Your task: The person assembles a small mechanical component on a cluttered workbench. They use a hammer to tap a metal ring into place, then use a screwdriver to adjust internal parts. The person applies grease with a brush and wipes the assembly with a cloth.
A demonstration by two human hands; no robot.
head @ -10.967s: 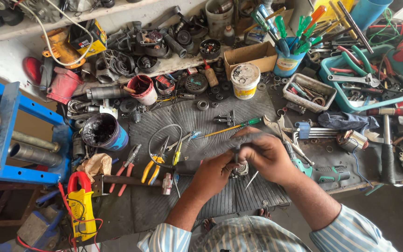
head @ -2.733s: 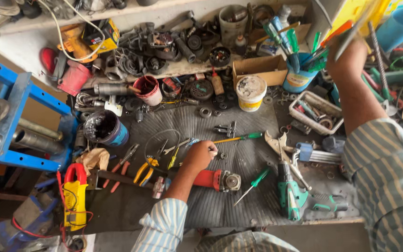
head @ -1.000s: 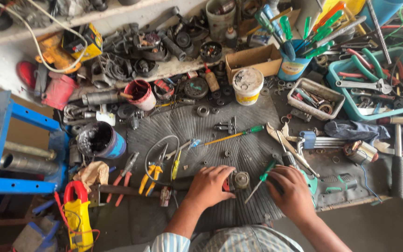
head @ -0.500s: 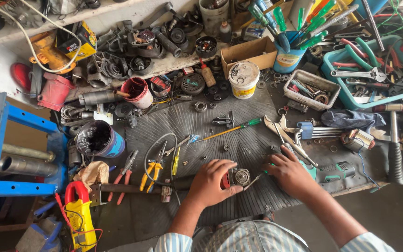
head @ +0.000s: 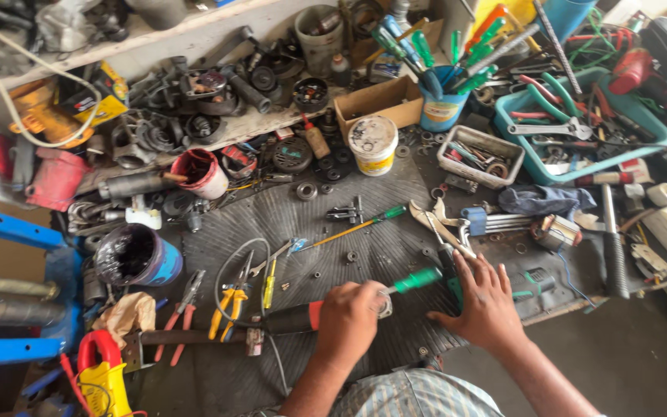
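Gripping a small metal part (head: 384,305) at the near edge of the bench (head: 364,232), the left hand (head: 351,315) has its fingers curled shut around it, just where a black-and-red tool body (head: 295,316) ends; the part is mostly hidden under the fist. A green-handled screwdriver (head: 417,280) lies against that part on its right side, the handle pointing toward the right hand (head: 486,302). That hand rests flat on the ribbed mat, fingers spread open and holding nothing, its fingertips near a pair of metal pliers (head: 441,224).

Left of the left hand lie yellow-handled pliers (head: 225,307) and red-handled pliers (head: 183,313), with a red-and-yellow clamp meter (head: 102,374) at the near left corner. Farther out on the mat, a long yellow-shafted screwdriver (head: 353,228) lies slantwise. Beyond it stand a white tub (head: 373,144), a red cup (head: 200,172) and a dark can (head: 133,259) with blue sides. A small white tray (head: 479,157) of bits sits right of the tub, beside a teal basket (head: 580,127) of wrenches. At the back, a blue cup (head: 441,108) holds green-handled screwdrivers next to a cardboard box (head: 376,104).
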